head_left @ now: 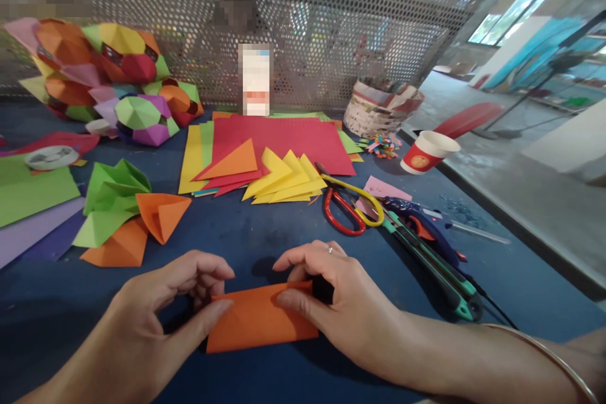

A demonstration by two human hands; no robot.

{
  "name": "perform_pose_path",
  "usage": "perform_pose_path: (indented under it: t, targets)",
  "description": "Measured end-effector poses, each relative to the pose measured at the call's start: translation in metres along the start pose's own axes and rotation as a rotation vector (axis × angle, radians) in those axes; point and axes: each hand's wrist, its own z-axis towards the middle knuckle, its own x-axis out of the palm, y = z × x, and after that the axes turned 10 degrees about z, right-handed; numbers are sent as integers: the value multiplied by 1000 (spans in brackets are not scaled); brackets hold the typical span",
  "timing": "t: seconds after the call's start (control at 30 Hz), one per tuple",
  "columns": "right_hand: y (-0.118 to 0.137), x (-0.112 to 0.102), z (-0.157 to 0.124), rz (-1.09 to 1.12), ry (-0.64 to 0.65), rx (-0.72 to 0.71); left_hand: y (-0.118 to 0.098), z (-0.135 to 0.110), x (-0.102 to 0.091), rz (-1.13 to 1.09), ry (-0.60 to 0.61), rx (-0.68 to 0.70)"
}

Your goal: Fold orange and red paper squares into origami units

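Edges of the dark blue felt-covered table (pixel 265 227) lie well to the right of the fingers, where it drops to a grey floor, and a perforated metal screen (pixel 331 25) closes the far side; bare cloth lies just beyond the fingertips. Between both hands rests a folded orange paper rectangle (pixel 258 319), flat on the cloth, its long axis running left to right and tilted slightly up toward the right. The left hand (pixel 156 315) pinches its left end, thumb on top and fingers curled nearly closed behind the edge. The right hand (pixel 331 293) pinches the upper right corner, thumb pressed down, fingers bent over the top fold. Beyond the right fingers lie red-and-yellow-handled scissors (pixel 348 208), a green utility knife (pixel 430 265) and a blue glue gun (pixel 426 224), near but apart. Beyond the left fingers sit folded green and orange paper cones (pixel 127 214). Farther off are yellow folded triangles (pixel 284 180) on red sheets, and a red paper cup (pixel 428 151).
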Motion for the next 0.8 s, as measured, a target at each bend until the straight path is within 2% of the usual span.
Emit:
perform_pose_path:
  t: [0.33,0.63,0.8]
  targets:
    - [3,2,0,-113,37,-54,-1,-9,3,119,45,84]
    - [2,3,0,-184,90,-30,-1,-16,4,290,99,109]
    - [3,2,-1,-214,103,-27,-6,-11,3,319,35,167]
